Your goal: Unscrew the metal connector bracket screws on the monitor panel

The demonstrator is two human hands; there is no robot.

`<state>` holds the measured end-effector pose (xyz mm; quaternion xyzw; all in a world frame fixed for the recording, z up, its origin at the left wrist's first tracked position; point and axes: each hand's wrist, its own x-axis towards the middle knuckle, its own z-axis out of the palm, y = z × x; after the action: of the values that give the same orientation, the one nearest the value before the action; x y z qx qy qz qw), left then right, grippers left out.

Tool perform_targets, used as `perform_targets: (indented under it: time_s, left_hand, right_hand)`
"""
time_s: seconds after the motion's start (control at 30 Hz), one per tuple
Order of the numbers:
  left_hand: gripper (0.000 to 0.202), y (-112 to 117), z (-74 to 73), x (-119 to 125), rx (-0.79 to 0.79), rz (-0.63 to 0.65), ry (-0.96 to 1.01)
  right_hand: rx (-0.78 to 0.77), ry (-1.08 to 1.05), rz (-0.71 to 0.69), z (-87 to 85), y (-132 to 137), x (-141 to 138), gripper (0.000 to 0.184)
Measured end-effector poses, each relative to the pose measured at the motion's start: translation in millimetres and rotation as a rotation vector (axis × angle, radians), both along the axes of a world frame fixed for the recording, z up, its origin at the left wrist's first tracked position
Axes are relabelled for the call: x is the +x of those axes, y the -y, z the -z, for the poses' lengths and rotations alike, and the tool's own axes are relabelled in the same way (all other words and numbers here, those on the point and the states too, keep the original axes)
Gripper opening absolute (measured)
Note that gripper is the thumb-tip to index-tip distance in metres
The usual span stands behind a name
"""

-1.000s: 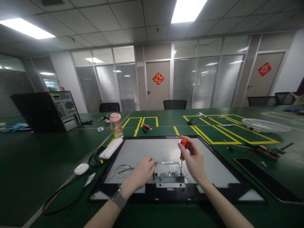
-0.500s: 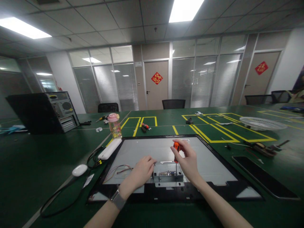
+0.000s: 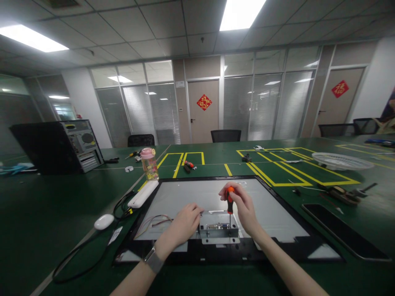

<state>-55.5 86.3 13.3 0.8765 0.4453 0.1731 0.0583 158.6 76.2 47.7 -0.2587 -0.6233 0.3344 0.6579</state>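
In the head view, my right hand (image 3: 242,204) is closed on an orange-and-black screwdriver (image 3: 230,200). The screwdriver stands nearly upright, and its shaft points down into the right part of a metal bracket (image 3: 220,232) that carries small connectors. At the bracket's left end, my left hand (image 3: 187,222) has its bent fingers pressed against the metal; the thumb is hidden. Under both hands lies a flat display panel (image 3: 185,191) with a grey back and a black frame. Thin wires (image 3: 159,220) lie on the panel to the left of my left hand. The shaft's very tip is hard to make out.
A white power strip (image 3: 143,194), a pink-lidded bottle (image 3: 149,164) and a white mouse (image 3: 104,222) stand left of the panel. Farther left is a black computer case (image 3: 55,146). To the right lie a black phone-like slab (image 3: 342,230) and a tool (image 3: 345,194).
My right hand has shifted its fingers round the screwdriver's handle, which shows more of the handle now. The left hand has stayed at the bracket.
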Motion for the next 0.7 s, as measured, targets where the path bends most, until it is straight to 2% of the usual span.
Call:
perform_targets:
  time_s: [0.1, 0.23, 0.37, 0.43, 0.6, 0.7]
  left_hand:
    - [0.032, 0.3, -1.1, 0.3, -0.013, -0.005, -0.011]
    - [0.031, 0.0, -0.5, 0.1, -0.007, -0.008, -0.016]
    - [0.029, -0.5, 0.6, -0.1, -0.009, -0.021, -0.014]
    - [0.030, 0.0, 0.0, 0.0, -0.013, -0.019, -0.010]
    - [0.030, 1.3, -2.2, 0.5, -0.019, -0.016, -0.011]
    - [0.031, 0.7, -1.8, 0.3, -0.019, -0.011, -0.007]
  right_hand:
    - [-0.048, 0.027, -0.043, -5.3, -3.0, 5.1, 0.017]
    - [-0.129, 0.064, -0.206, -12.0, -3.9, 13.0, 0.021]
    - [-0.124, 0.097, -0.336, -19.7, -1.7, 19.9, 0.025]
    - [-0.107, 0.146, -0.323, -23.4, -1.1, 23.5, 0.025]
    - [-0.098, 0.212, -0.179, -28.6, -1.9, 33.9, 0.022]
    - [-0.117, 0.220, -0.184, -30.3, -2.7, 39.3, 0.026]
